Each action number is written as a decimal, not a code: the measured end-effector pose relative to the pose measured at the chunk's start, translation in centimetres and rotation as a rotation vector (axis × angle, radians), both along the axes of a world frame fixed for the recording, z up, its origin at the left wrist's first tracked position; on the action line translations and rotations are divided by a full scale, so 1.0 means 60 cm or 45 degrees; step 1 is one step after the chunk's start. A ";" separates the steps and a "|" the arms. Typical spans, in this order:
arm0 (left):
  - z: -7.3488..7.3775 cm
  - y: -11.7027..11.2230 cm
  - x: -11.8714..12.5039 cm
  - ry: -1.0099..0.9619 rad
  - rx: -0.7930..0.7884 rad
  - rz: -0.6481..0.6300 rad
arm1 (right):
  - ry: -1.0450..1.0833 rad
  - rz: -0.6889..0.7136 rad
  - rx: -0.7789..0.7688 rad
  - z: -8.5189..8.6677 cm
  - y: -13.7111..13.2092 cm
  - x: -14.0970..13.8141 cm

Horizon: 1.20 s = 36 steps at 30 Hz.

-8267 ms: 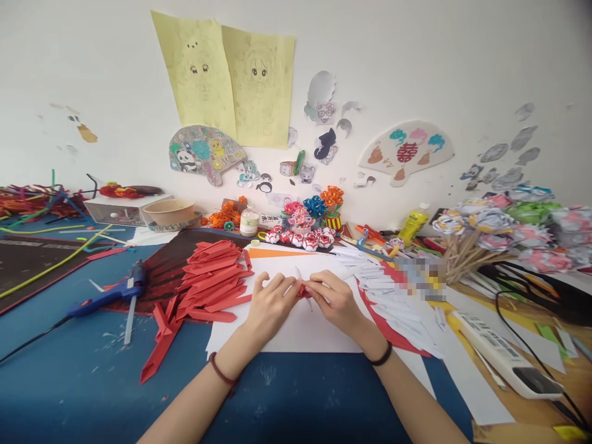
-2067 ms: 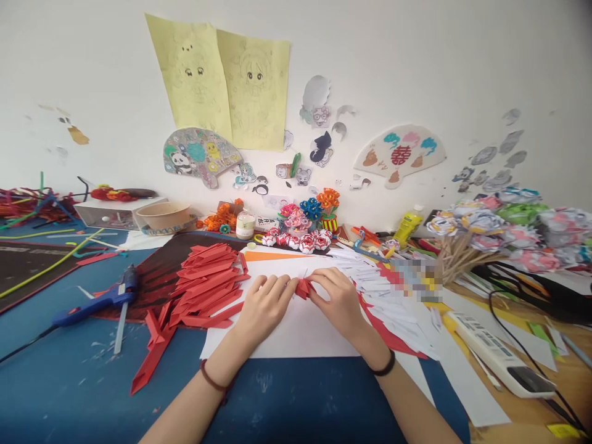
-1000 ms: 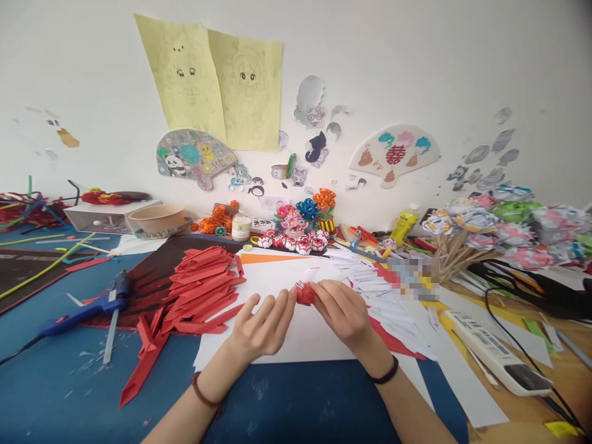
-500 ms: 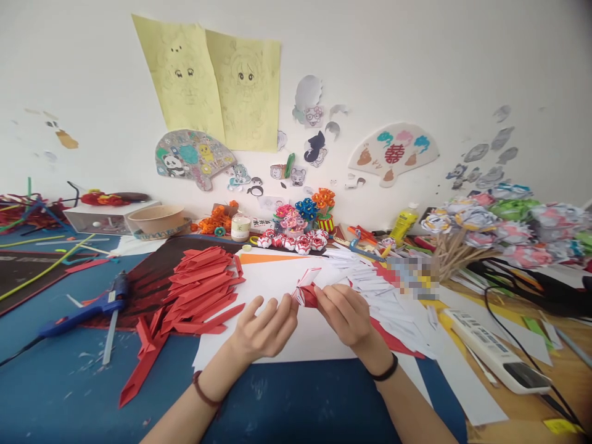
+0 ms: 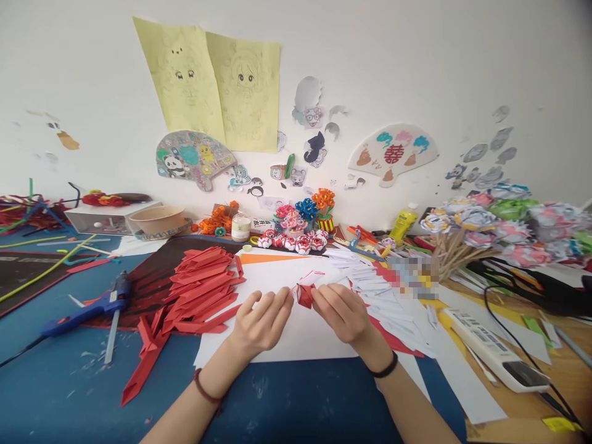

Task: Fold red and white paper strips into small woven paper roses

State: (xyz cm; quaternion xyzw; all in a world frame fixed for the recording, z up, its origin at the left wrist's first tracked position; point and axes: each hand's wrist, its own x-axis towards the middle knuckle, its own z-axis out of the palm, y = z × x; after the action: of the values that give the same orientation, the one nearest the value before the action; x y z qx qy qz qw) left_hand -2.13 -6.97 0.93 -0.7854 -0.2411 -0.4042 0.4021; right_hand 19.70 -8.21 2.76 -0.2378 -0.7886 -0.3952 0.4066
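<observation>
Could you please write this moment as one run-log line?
left hand: touching folded paper | right hand: holding folded paper | glue gun: lying left of red strips

The left hand [image 5: 258,325] and right hand [image 5: 346,313] are bare, and so are the forearms [image 5: 182,410]. A thin dark red bracelet [image 5: 202,391] circles the left wrist [image 5: 221,373], a short loose end [image 5: 219,410] hanging from it; it may be braided cord. The right wrist [image 5: 377,353] wears a plain, slightly thicker black band [image 5: 385,372]

Yellow drawings [image 5: 245,102] hang on the far wall [image 5: 393,61] above a panda-decorated fan [image 5: 193,155]; a beige bowl [image 5: 156,222] sits far left, a white power strip [image 5: 494,350] near right.
</observation>
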 end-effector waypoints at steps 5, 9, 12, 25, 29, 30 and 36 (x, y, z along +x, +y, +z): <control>0.015 -0.006 -0.002 0.076 0.060 -0.010 | 0.059 -0.090 -0.021 0.003 0.000 -0.012; 0.017 -0.008 -0.001 0.109 0.081 -0.005 | 0.054 -0.108 -0.032 0.002 0.002 -0.016; 0.010 -0.007 0.000 0.130 0.052 -0.011 | 0.064 -0.094 -0.048 -0.002 0.005 -0.015; 0.003 0.004 0.008 -0.020 -0.146 -0.067 | 0.271 0.121 -0.217 -0.008 0.014 -0.014; 0.005 0.010 0.005 -0.069 -0.177 -0.024 | 0.393 0.141 -0.333 -0.004 0.012 -0.019; 0.006 0.010 0.005 -0.086 -0.189 -0.030 | 0.419 0.159 -0.353 -0.004 0.012 -0.020; 0.011 0.012 0.009 -0.163 -0.355 -0.088 | 0.485 0.245 -0.490 -0.004 0.012 -0.023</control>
State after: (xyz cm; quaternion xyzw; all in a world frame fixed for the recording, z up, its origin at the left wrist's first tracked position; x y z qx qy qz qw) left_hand -1.57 -6.27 1.58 -0.8141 -0.2929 -0.4295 0.2586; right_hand 18.35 -7.47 2.54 -0.3047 -0.7776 -0.1460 0.5303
